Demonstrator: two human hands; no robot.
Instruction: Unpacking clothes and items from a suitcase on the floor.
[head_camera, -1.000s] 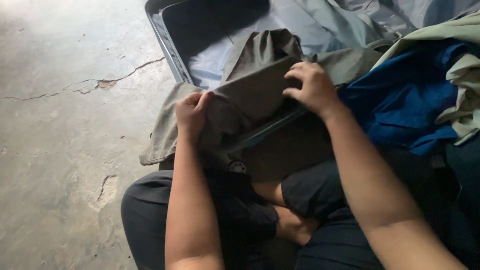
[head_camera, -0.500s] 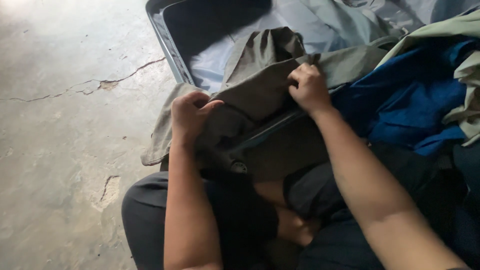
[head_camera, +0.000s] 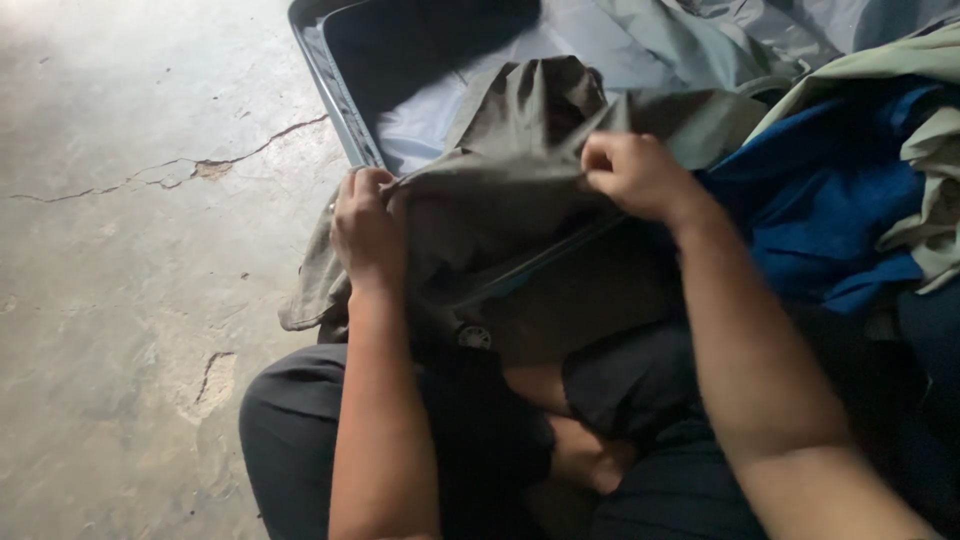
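Olive-green crumpled cloth garment (head_camera: 520, 190) lies bunched over the person's lap and the rim of the open grey suitcase (head_camera: 335, 75), its shape lost in folds and its long axis running left to right. Left hand (head_camera: 367, 228) pinches its left edge, right hand (head_camera: 635, 175) grips its upper fold, fingertips buried in fabric. Blue cloth (head_camera: 820, 200) lies just right, cut off by the frame.

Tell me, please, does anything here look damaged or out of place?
Yes: the concrete floor is damaged, with a long crack running toward the open suitcase and a chipped patch near the knee. Clothes, including a blue garment, lie heaped loosely at right.
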